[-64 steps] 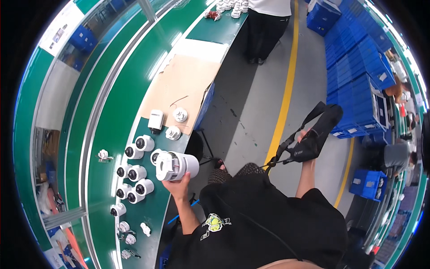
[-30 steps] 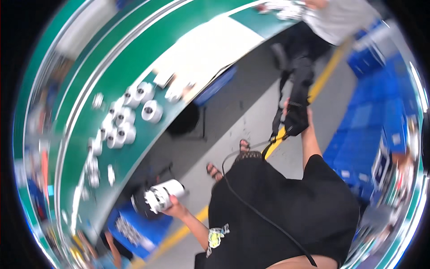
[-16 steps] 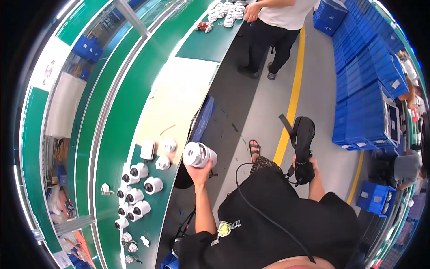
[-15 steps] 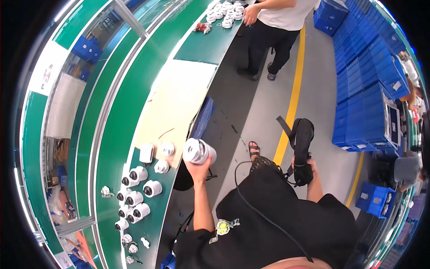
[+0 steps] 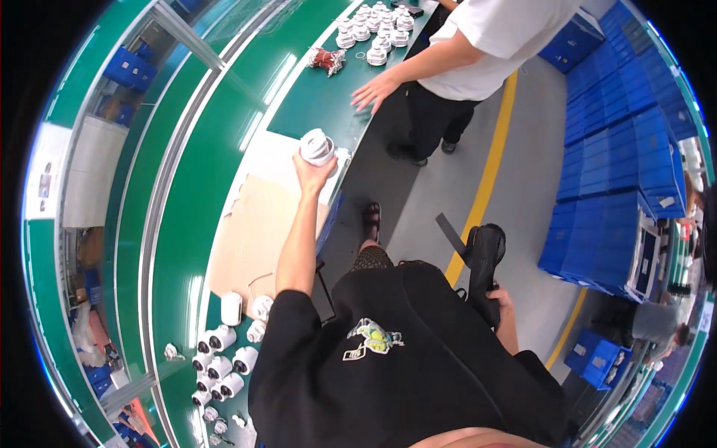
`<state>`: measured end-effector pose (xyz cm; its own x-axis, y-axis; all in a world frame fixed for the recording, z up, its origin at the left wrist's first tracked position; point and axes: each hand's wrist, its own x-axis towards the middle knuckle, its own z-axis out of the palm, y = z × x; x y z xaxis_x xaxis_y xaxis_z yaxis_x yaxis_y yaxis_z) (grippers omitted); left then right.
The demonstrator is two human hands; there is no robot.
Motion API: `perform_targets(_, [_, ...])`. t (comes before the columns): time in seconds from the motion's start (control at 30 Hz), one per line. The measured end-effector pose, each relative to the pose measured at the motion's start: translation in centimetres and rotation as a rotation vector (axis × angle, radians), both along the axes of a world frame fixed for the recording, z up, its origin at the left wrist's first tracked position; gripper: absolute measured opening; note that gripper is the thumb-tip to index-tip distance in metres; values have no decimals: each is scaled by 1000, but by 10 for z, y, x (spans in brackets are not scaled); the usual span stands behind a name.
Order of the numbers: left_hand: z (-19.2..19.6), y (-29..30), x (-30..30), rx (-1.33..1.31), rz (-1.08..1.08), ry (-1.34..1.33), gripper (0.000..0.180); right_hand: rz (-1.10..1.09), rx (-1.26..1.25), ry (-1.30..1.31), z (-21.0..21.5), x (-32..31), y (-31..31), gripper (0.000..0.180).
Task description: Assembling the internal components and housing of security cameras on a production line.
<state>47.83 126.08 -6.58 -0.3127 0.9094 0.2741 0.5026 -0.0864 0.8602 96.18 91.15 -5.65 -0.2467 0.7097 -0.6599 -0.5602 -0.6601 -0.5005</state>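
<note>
My left hand [image 5: 314,168] is stretched far out over the green workbench [image 5: 224,149] and grips a white dome-shaped camera housing [image 5: 317,145] above a white sheet. My right hand [image 5: 502,305] hangs at my side over the grey floor, closed on a black tool with a strap [image 5: 482,261]. Several more white camera housings [image 5: 220,362] stand in a cluster on the bench near my left side.
A co-worker in a white shirt [image 5: 493,41] stands ahead with a hand [image 5: 373,91] on the bench, beside more white housings [image 5: 373,30] and red-black wires [image 5: 326,58]. A brown cardboard sheet [image 5: 258,239] lies on the bench. Blue crates [image 5: 620,164] are stacked at right, past a yellow floor line [image 5: 485,179].
My left arm has reached forward along the bench, carrying the white housing away from the cluster toward the co-worker. The black tool stays in my right hand.
</note>
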Motion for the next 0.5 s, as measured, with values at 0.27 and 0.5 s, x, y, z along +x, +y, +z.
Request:
perform_targets(0.27, [-22,156,-32,-147,28,162,94,-10,-83,-183,64,-58,29,37])
perform_targets(0.5, [15,212,-83,-579,-20,450,89,97,198,-441,135,-117,92,19])
